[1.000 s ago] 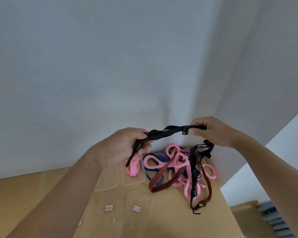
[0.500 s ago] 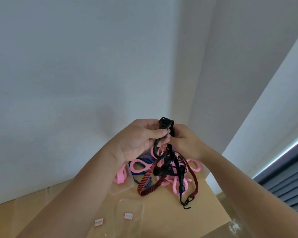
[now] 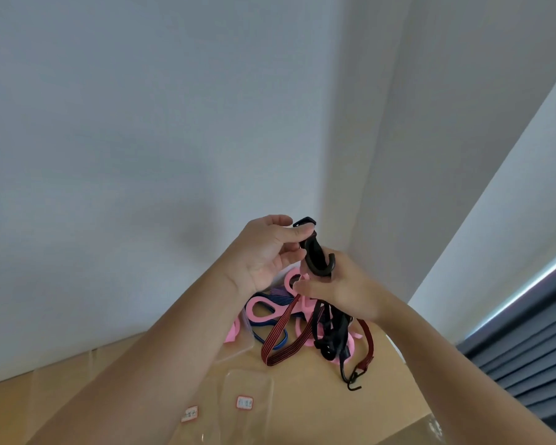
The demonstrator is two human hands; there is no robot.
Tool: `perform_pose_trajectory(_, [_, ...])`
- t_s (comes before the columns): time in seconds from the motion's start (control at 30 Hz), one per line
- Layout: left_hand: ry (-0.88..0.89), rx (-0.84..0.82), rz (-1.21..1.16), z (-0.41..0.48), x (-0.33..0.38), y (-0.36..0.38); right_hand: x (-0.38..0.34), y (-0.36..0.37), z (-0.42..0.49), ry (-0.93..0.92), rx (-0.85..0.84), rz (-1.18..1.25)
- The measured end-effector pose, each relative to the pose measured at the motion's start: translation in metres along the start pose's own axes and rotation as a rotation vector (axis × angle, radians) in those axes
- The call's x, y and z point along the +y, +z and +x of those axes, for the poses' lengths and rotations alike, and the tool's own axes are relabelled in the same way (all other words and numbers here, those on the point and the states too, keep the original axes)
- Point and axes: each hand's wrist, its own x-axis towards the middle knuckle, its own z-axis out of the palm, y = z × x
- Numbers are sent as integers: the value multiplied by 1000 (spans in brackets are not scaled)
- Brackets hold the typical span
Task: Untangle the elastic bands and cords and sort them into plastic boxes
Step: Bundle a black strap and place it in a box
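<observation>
Pale walls (image 3: 142, 123) meet in a corner behind your work, and a tan tabletop (image 3: 302, 399) fills the lower view, with grey blinds (image 3: 527, 348) off at four o'clock. You hold the black strap (image 3: 315, 255) doubled over above the table. Your left hand (image 3: 264, 255) pinches its upper end between thumb and forefinger just under the buckle, and the other fingers are loosely curled. Your right hand (image 3: 347, 293) is curled round the lower bend, at five o'clock from the left. Below your hands at six o'clock lies the heap: pink bands (image 3: 262, 311), a blue band (image 3: 270, 340), a red-and-black cord (image 3: 280, 335) and a black hooked cord (image 3: 350, 377), all crossing one another. The clear plastic boxes (image 3: 247, 380) sit at seven o'clock from the heap, each with a small label (image 3: 244, 403). One pink piece (image 3: 231, 332) seems to lie in a box there, though I cannot be sure. By my judgement you are early in the job: one strap is nearly free and almost everything else remains to be separated and sorted.
</observation>
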Motion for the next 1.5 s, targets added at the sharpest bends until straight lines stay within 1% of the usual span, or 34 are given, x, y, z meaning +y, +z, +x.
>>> perform_pose_trajectory(0.07, [31,15,1,0,-2,-2,-9,-1,-4,-47,-75,91])
perform_pose_trajectory(0.13, [52,-1,9,0,-1,-3,-17,-2,-10,-102,-190,199])
perform_pose_trajectory(0.17, [59,-13,12,0,-1,-4,-20,-2,-12,-87,-217,237])
perform_pose_trajectory(0.27, [70,-36,41,3,2,-7,-18,-5,-15,46,-162,294])
perform_pose_trajectory(0.4, [83,-50,39,6,4,-11,-17,-7,-19,61,-102,354])
perform_pose_trajectory(0.47, [100,-39,45,7,1,-11,-20,-5,-18,64,-39,305])
perform_pose_trajectory(0.57, [98,3,8,9,-5,-8,-20,0,-16,69,64,154])
perform_pose_trajectory(0.77, [145,14,-35,11,-12,-9,-17,1,-18,37,117,109])
perform_pose_trajectory(0.83, [164,-29,-22,10,-11,-11,-17,0,-18,17,123,104])
perform_pose_trajectory(0.97, [133,-243,42,3,-12,-17,-16,-5,-20,7,86,159])
perform_pose_trajectory(1.03, [153,-293,57,2,-15,-19,-16,-7,-21,35,76,175])
perform_pose_trajectory(1.1, [255,-245,129,2,-20,-18,-17,-7,-20,77,100,141])
perform_pose_trajectory(1.23, [547,-30,410,0,-30,-13,-17,-7,-13,170,235,-34])
perform_pose_trajectory(1.3, [667,12,519,-4,-35,-10,-17,-6,-10,190,294,-79])
perform_pose_trajectory(1.37, [742,36,570,-8,-39,-10,-18,-2,-7,204,325,-96])
perform_pose_trajectory(1.43, [752,48,571,-9,-38,-11,-19,0,-7,213,293,15])
perform_pose_trajectory(1.5, [722,51,571,-9,-33,-14,-22,-3,-10,222,191,227])
